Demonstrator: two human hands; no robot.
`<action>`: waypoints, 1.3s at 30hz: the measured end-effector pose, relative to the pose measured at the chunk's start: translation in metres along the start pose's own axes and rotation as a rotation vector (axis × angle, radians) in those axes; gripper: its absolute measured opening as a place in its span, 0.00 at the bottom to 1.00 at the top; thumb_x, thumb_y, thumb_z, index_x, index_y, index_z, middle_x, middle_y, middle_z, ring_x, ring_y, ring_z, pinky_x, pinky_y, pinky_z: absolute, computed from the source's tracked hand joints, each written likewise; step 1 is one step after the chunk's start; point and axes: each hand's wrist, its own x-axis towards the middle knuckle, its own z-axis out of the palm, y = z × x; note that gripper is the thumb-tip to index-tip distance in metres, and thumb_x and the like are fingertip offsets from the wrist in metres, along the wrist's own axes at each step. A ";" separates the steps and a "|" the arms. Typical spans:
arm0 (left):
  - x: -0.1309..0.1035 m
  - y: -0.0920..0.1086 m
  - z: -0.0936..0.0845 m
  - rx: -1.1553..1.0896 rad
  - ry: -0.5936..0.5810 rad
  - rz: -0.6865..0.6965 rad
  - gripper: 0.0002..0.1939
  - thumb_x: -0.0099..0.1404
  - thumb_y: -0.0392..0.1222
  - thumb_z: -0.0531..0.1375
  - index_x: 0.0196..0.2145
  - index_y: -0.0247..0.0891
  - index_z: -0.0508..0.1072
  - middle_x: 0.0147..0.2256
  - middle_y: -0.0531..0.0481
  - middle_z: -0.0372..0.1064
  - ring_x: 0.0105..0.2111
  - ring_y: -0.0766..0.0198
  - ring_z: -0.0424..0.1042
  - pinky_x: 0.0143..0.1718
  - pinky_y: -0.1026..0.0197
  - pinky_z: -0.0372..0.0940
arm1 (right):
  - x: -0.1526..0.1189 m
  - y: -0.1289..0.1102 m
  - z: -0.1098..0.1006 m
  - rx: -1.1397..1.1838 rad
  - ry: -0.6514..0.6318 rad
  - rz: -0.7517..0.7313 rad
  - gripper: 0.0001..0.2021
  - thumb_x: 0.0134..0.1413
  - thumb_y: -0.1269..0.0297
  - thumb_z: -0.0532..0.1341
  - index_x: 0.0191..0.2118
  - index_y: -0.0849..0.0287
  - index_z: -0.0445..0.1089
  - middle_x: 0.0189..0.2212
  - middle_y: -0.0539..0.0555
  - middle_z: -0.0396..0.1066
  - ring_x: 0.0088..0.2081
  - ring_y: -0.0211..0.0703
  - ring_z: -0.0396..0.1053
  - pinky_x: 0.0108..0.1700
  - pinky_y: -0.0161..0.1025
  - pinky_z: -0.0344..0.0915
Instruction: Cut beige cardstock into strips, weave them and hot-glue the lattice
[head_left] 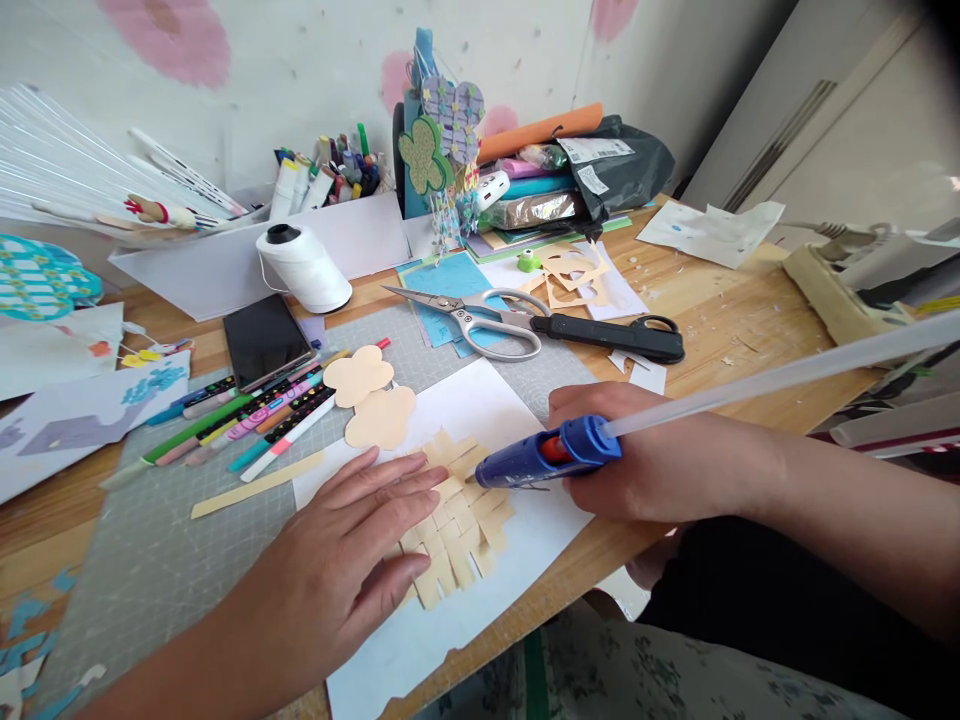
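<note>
My right hand is closed around a blue hot glue gun, with a long translucent glue stick running out of its back end. The gun's tip points down at a woven mat of cream paper strips; whether it touches is too fine to tell. Fingers outstretched, my left hand lies flat over the left part of that mat. Under the mat is a white sheet of paper. Two cream paper cloud shapes and a loose cream strip lie beyond my left hand.
Large scissors and a black-handled tool lie across the back of the grey cutting mat. Several pens, a phone and a white thread spool are at the left. A power strip stands at the right.
</note>
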 end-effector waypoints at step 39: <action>0.000 0.000 0.003 0.038 0.098 -0.001 0.20 0.65 0.41 0.60 0.55 0.44 0.66 0.54 0.51 0.73 0.55 0.59 0.70 0.61 0.55 0.61 | 0.017 0.026 0.011 1.255 -0.084 -0.137 0.20 0.49 0.47 0.67 0.32 0.63 0.73 0.31 0.53 0.73 0.19 0.31 0.64 0.25 0.34 0.69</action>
